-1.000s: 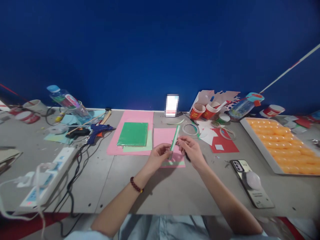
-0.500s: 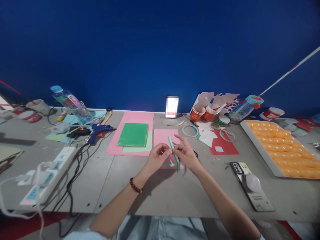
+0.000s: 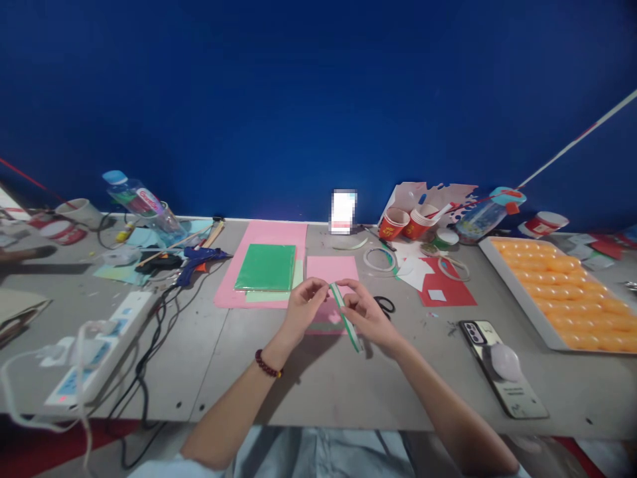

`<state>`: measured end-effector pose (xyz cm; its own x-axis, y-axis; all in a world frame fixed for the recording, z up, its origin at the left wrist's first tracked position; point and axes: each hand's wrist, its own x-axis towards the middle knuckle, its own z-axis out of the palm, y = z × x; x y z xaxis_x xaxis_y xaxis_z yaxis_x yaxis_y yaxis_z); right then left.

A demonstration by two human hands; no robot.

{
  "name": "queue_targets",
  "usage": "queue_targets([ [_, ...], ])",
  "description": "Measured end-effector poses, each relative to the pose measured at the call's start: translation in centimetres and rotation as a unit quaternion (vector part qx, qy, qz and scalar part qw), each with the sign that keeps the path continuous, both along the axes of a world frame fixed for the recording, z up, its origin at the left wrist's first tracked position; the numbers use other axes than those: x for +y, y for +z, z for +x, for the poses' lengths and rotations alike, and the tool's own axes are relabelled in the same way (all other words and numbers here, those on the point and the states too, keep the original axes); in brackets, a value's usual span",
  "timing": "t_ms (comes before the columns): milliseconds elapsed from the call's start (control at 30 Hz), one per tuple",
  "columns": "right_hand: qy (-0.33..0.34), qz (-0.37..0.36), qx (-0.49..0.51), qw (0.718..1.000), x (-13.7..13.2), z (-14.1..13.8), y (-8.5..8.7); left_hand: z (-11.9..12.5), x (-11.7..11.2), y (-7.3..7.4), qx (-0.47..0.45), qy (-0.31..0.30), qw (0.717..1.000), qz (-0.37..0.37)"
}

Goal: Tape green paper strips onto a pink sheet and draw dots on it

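Note:
A narrow green strip with a white band along it slants down between my hands, above a pink sheet of paper. My left hand pinches its upper end between thumb and fingertips. My right hand grips the strip just below, thumb and fingers closed on its edge, while the lower end hangs free. The black scissor handles show beside my right hand; the rest of that tool is hidden. A pack of green paper lies to the left of my hands.
On the left are a blue glue gun, a white power strip with cables, and a plastic bottle. To the right lie tape rolls, red paper cups, a phone and a tray of orange balls.
Both hands have shifted slightly, and the left now pinches the strip's top end instead of its middle. More of the scissor handles shows. A dark blurred shape has appeared at the far left edge.

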<state>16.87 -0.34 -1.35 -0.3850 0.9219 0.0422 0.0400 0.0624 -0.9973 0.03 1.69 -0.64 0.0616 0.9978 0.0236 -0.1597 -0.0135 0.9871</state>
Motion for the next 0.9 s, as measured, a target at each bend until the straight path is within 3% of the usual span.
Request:
queue_targets([
  [333,0.011,-0.038,0.022,0.999,-0.4,0.0,0.9,-0.1,0.1,-0.8,0.030,-0.022,0.999,0.016],
  [533,-0.045,-0.002,0.069,0.997,0.2,-0.2,-0.3,-0.1,0.1,-0.9,0.026,0.000,1.000,0.012],
  [700,-0.137,0.132,-0.035,0.981,0.4,-0.5,-0.5,0.1,0.1,-0.6,0.028,0.003,1.000,-0.001],
  [900,-0.258,0.341,-0.185,0.885,-0.3,-0.7,-0.1,0.8,-0.8,-0.3,0.058,-0.019,0.998,0.017],
])
